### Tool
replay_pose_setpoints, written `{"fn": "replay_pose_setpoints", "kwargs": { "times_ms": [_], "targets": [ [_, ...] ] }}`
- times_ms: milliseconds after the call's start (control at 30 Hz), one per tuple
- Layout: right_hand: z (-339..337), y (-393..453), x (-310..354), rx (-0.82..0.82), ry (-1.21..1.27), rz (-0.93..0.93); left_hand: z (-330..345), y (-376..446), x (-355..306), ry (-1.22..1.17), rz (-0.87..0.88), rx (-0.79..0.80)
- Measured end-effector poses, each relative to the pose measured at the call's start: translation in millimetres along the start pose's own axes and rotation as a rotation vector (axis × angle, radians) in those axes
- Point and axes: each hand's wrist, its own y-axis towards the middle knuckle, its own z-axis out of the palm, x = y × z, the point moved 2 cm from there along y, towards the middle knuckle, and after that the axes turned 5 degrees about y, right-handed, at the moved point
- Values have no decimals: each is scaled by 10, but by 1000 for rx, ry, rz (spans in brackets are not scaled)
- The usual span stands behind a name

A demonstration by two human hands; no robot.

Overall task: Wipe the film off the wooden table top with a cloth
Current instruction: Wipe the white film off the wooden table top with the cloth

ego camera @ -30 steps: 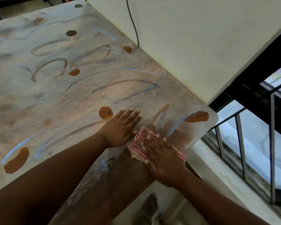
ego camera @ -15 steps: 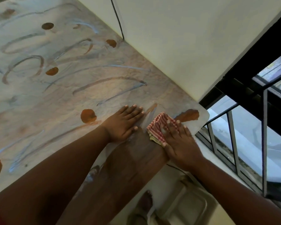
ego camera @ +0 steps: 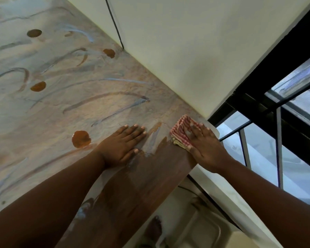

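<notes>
Cloth [ego camera: 182, 130] shifted toward table [ego camera: 97, 108] corner, centre-right of frame; soft, light, bunches easily, best pressed flat under right hand [ego camera: 207, 147]'s fingers; left hand [ego camera: 120, 144] flat, released.

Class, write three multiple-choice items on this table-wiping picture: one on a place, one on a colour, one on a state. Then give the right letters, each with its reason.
1. Where does the cloth lie on the table top?
A. at the corner by the window
B. at the table's middle
C. on the floor

2. What colours is the cloth?
A. plain blue
B. red and white checked
C. black

3. How does the left hand lie?
A. curled in a fist
B. flat with fingers straight on the table
C. gripping the cloth

Answers:
1 A: the right hand presses the cloth at the corner nearest the window bars.
2 B: red and white checks show beside the fingers.
3 B: its palm lies flat on the filmed surface, apart from the cloth.
</notes>
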Motion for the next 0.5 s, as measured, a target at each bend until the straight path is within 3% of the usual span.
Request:
{"fn": "replay_pose_setpoints", "kwargs": {
  "times_ms": [67,233,500],
  "targets": [
    [73,-20,101,-23,-28,-2,11,-7,-5,-2,3,6],
    [110,-280,-28,46,4,-216,22,-11,-4,7,-4,13],
    [-71,30,-537,-42,-4,-17,-13,26,9,-5,-1,19]
  ]
}}
